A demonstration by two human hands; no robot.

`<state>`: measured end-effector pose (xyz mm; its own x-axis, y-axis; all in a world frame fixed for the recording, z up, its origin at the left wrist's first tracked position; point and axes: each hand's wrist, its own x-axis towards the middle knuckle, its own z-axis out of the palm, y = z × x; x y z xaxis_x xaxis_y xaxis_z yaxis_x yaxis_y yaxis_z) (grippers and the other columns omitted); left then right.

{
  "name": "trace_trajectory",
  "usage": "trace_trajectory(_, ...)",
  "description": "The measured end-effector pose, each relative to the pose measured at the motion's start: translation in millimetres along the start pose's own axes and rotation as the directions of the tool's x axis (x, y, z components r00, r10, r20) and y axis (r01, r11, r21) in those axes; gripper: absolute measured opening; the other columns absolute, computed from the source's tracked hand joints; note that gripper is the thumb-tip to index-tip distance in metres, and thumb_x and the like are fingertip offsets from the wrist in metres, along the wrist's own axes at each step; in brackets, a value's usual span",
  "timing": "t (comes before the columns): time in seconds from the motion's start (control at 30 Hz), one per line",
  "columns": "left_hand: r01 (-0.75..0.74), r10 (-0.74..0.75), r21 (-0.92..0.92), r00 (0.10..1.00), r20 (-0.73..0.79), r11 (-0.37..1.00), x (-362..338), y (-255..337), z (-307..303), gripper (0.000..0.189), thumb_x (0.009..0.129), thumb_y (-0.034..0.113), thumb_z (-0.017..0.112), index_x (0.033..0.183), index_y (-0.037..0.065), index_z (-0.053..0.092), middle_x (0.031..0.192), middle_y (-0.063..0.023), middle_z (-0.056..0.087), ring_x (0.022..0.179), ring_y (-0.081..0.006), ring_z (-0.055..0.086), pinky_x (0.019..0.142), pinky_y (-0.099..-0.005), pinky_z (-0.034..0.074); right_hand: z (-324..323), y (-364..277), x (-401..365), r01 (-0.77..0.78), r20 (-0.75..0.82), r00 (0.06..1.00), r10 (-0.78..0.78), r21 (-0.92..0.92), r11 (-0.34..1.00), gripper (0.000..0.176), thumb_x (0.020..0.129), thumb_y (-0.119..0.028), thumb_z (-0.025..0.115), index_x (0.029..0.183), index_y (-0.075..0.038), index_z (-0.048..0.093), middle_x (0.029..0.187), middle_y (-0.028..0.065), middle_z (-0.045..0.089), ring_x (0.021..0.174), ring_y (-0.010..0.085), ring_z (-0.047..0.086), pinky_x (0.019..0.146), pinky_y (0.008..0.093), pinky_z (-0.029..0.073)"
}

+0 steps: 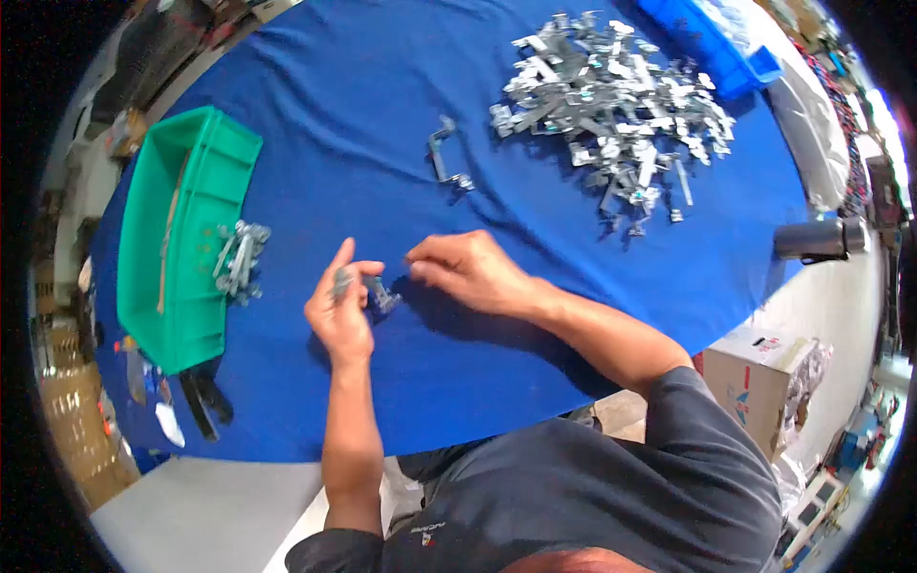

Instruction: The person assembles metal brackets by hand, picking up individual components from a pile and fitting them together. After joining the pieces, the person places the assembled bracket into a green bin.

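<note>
Nothing here reads clearly. The dark grey short-sleeved shirt (573, 497) has a short white word and a small badge near its collar, upside down and too small to make out. The brown cardboard box (764, 377) shows a red-and-blue mark and a white label, both illegible.

Brackets (239, 260), apparently in left bin (191, 143)

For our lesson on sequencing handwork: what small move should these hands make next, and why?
Probably the right hand should reach over and pinch the small metal piece lying between the hands: the left hand already grips a metal part, and the right fingertips seem empty beside it.
</note>
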<state>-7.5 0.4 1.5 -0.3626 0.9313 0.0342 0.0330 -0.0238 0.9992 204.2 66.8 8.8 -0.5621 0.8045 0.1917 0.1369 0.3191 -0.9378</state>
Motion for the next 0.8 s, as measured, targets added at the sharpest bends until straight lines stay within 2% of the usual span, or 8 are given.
trace_trajectory(0.03,-0.087,0.082,0.170,0.996,0.034,0.982,-1,9,3,0.039,0.093,-0.002,0.062,0.132,-0.003,0.066,0.096,-0.0080,0.074,0.077,-0.0073,0.063,0.065,-0.0212,0.047,-1,-1,0,-0.025,-0.035,0.999,0.024,-0.017,1.000,0.020,0.096,-0.017,0.068,0.106,0.000,0.071,0.091,0.0191,0.073,0.084,0.0344,0.073,0.074,0.0418,0.056)
trace_trajectory(0.07,-0.017,0.013,0.140,0.999,0.030,0.990,-3,6,1,0.038,0.092,-0.003,0.061,0.130,0.000,0.069,0.091,-0.0064,0.071,0.078,-0.0087,0.064,0.067,-0.0233,0.048,0,4,0,-0.070,-0.037,0.997,0.070,0.021,0.997,0.021,0.097,-0.018,0.068,0.107,-0.001,0.072,0.092,0.0182,0.074,0.085,0.0318,0.074,0.075,0.0404,0.057)
trace_trajectory(0.13,-0.089,0.083,0.277,0.996,0.033,0.957,-3,5,5,0.032,0.097,0.004,0.061,0.128,0.001,0.071,0.088,-0.0072,0.073,0.076,-0.0109,0.067,0.069,-0.0249,0.053,-3,1,1,-0.125,-0.001,0.992,0.125,0.008,0.992,0.020,0.097,-0.018,0.068,0.107,-0.001,0.072,0.094,0.0177,0.074,0.080,0.0241,0.073,0.070,0.0372,0.056)
trace_trajectory(0.17,0.051,-0.052,0.159,0.999,-0.001,0.986,-3,3,8,0.030,0.101,0.008,0.061,0.128,0.001,0.070,0.088,-0.0063,0.072,0.073,-0.0110,0.067,0.064,-0.0249,0.054,0,4,1,-0.102,-0.022,0.994,0.103,0.018,0.995,0.020,0.097,-0.017,0.068,0.107,0.000,0.072,0.089,0.0169,0.072,0.073,0.0222,0.070,0.065,0.0360,0.053)
trace_trajectory(0.23,0.089,-0.095,0.169,0.995,0.029,0.982,-4,3,9,0.030,0.103,0.011,0.060,0.131,0.003,0.069,0.087,-0.0058,0.072,0.070,-0.0090,0.065,0.058,-0.0215,0.052,2,2,2,-0.046,-0.039,0.998,0.046,0.020,0.999,0.019,0.097,-0.016,0.068,0.105,0.000,0.070,0.083,0.0155,0.069,0.067,0.0211,0.065,0.062,0.0362,0.050)
trace_trajectory(0.3,-0.070,0.048,0.248,0.994,0.096,0.966,-4,-2,8,0.029,0.104,0.012,0.060,0.130,0.004,0.070,0.087,-0.0056,0.072,0.069,-0.0080,0.065,0.057,-0.0212,0.051,0,-3,4,-0.066,-0.023,0.998,0.065,-0.019,0.998,0.017,0.097,-0.015,0.068,0.104,0.001,0.070,0.080,0.0148,0.067,0.064,0.0206,0.062,0.060,0.0366,0.049)
trace_trajectory(0.4,-0.136,0.102,0.305,0.987,0.126,0.943,-4,-5,10,0.028,0.103,0.012,0.061,0.128,0.003,0.071,0.087,-0.0052,0.072,0.067,-0.0072,0.064,0.056,-0.0210,0.050,-2,-8,3,-0.078,-0.005,0.997,0.078,-0.032,0.996,0.016,0.097,-0.014,0.068,0.102,0.001,0.069,0.078,0.0148,0.066,0.063,0.0204,0.061,0.058,0.0369,0.047)
trace_trajectory(0.8,-0.109,0.076,0.249,0.988,0.136,0.962,-6,-1,10,0.026,0.103,0.013,0.061,0.125,0.003,0.072,0.089,-0.0044,0.072,0.070,-0.0063,0.065,0.055,-0.0203,0.051,3,0,2,-0.065,-0.015,0.998,0.065,0.000,0.998,0.015,0.095,-0.014,0.067,0.100,0.001,0.070,0.072,0.0159,0.064,0.059,0.0234,0.060,0.056,0.0382,0.046)
